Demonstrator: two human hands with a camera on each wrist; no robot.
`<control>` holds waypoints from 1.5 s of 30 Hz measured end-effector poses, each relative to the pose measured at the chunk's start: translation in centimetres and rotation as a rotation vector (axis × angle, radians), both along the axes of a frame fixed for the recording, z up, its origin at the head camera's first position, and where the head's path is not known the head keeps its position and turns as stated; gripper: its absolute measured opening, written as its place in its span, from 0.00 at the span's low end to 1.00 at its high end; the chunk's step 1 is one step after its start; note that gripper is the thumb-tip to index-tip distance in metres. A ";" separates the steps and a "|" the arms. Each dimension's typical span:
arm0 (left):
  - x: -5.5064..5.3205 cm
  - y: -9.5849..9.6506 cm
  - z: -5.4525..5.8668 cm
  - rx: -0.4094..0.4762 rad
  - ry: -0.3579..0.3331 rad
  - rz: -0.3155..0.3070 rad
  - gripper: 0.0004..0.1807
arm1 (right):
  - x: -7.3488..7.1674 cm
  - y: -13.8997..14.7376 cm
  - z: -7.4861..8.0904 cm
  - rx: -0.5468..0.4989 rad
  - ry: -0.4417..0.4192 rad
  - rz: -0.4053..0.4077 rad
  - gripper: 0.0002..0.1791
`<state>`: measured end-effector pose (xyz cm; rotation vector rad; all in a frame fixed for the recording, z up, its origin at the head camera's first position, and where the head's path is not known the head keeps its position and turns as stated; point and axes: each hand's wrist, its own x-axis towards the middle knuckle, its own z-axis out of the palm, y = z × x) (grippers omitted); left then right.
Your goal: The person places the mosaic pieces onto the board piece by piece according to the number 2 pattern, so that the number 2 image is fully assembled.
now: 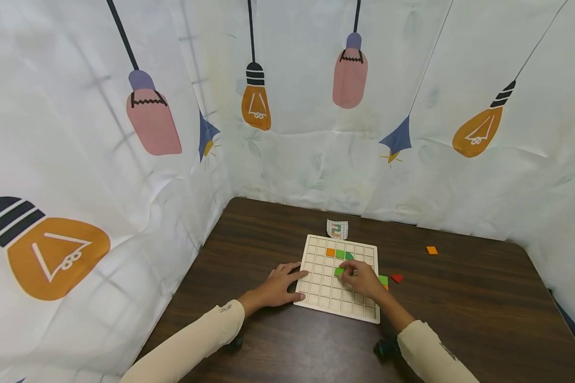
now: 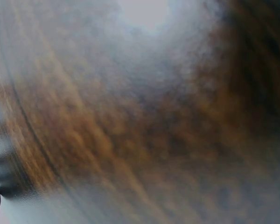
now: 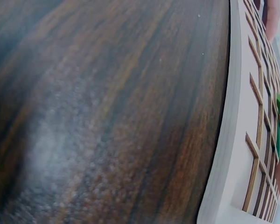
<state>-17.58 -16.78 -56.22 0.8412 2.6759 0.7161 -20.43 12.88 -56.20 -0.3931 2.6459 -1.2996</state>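
Printed drape (image 1: 297,170) | dark table (image 1: 460,303), blurred up close, probably wooden | gridded board (image 1: 325,282)

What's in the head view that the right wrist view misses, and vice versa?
Head only: the picture card beyond the board, the loose orange tile and red tile to its right, both sleeves, and the printed lamps.

Right wrist only: no extra object I can make out, just a close, low look along the board's rim.

Both: board, table, the right hand with a green tile at its fingertips, and probably the left hand, a sliver at the wrist view's top right.
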 end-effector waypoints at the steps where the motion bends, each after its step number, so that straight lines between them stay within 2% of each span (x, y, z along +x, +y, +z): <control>1: 0.0 0.0 0.0 0.002 -0.001 0.002 0.36 | 0.0 0.0 0.0 0.002 0.001 0.002 0.10; 27: 0.0 0.2 0.5 0.008 -0.023 0.003 0.36 | -0.2 -0.4 0.4 0.090 0.019 -0.037 0.10; 38: -0.1 0.1 0.3 0.010 -0.021 0.004 0.36 | -0.1 -0.7 0.5 0.099 0.029 -0.065 0.09; 45: 0.0 0.0 0.1 0.008 -0.024 0.005 0.36 | 0.1 -0.2 0.3 0.072 0.061 -0.049 0.11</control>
